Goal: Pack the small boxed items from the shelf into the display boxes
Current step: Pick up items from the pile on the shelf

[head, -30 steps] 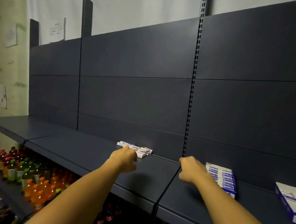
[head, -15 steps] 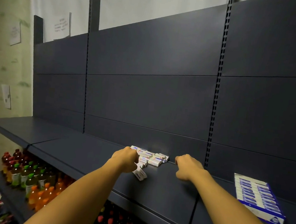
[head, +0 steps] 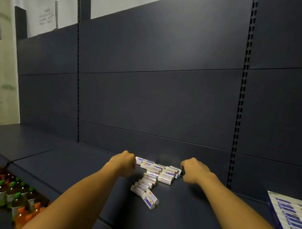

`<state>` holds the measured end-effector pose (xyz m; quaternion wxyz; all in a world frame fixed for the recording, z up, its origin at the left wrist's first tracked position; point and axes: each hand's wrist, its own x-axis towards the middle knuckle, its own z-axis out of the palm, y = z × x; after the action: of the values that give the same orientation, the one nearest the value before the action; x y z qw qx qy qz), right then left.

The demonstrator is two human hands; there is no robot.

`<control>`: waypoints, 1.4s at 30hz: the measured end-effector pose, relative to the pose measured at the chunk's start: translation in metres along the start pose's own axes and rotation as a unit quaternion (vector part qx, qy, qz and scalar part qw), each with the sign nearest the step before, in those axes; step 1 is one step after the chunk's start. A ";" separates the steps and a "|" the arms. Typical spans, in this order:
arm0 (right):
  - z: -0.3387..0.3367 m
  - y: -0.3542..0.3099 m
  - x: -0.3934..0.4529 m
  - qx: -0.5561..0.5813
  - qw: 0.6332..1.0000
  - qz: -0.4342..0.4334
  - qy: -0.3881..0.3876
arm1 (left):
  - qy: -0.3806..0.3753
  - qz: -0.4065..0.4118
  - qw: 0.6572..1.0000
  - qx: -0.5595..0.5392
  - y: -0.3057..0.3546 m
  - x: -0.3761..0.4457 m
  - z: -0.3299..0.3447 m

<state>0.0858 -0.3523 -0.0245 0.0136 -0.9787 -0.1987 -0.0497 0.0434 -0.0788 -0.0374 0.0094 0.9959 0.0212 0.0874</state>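
Fingers curled under on both hands, the left hand [head: 122, 162] and right hand [head: 194, 172] flank a loose heap of small boxed items [head: 156, 174] on the dark shelf [head: 66, 163]; whether either grips anything cannot be told. A display box [head: 292, 217] waits at right, apparently partly filled; the heap remains unpacked.

Your left hand [head: 122, 162] and right hand [head: 194, 171] show only their backs; fingertips curl out of sight, so contact with the small boxes [head: 156, 174] can't be judged. Print on those boxes is too small to read. Display box [head: 292, 218] is cut by the right edge. Bottles [head: 10, 193] below are partly hidden by the shelf [head: 52, 161].
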 end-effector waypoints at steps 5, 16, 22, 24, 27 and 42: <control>0.006 0.004 0.018 0.003 1.000 0.024 -0.014 | 0.028 0.021 0.999 -0.003 -0.018 0.037 0.012; 0.007 0.002 0.041 0.015 0.992 0.126 -0.009 | 0.056 0.085 0.995 0.018 -0.043 0.114 0.038; 0.012 -0.021 0.058 0.024 0.990 0.142 0.008 | 0.019 0.129 0.991 -0.008 -0.054 0.149 0.050; 0.017 -0.029 0.063 0.021 0.989 0.143 0.014 | 0.014 0.146 0.989 -0.012 -0.056 0.156 0.055; 0.026 -0.044 0.072 0.013 0.989 0.146 0.025 | 0.010 0.172 0.985 -0.015 -0.059 0.161 0.060; 0.044 -0.119 0.135 0.042 0.992 0.090 0.076 | -0.003 0.221 0.975 -0.009 -0.088 0.167 0.057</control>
<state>0.1670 -0.1887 -0.0539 0.0744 -0.9846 -0.1105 -0.1136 0.2137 0.0151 -0.0667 -0.0013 0.9761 -0.1998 0.0849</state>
